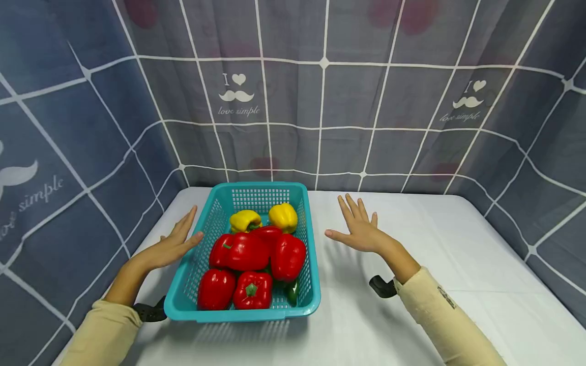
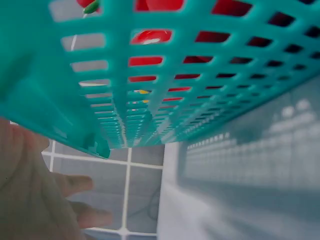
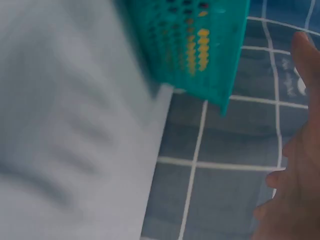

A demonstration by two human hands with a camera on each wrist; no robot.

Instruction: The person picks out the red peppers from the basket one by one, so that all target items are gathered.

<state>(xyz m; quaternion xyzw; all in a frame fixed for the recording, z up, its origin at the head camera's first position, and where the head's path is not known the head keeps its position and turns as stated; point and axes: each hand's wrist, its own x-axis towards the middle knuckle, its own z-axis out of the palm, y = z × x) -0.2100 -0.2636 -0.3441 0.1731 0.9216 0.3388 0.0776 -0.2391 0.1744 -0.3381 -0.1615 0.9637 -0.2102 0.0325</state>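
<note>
- Grey checked cloth (image 1: 293,101) is hanging beyond the left hand (image 1: 167,249) and right hand (image 1: 363,233).
- White counter (image 1: 435,239) is spreading beneath both.
- Teal basket (image 1: 242,316) is sitting between them.
- Both are hovering, fingers straight, gripping nothing, the left just beside the basket.
- Between the hands, red peppers (image 1: 249,251), two yellow peppers (image 1: 283,217) and a green pepper (image 1: 293,293) are lying inside.

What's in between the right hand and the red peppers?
In the head view, going from the right hand to the red peppers, there's a bare strip of white tabletop, then the side of the blue-green basket.
</note>
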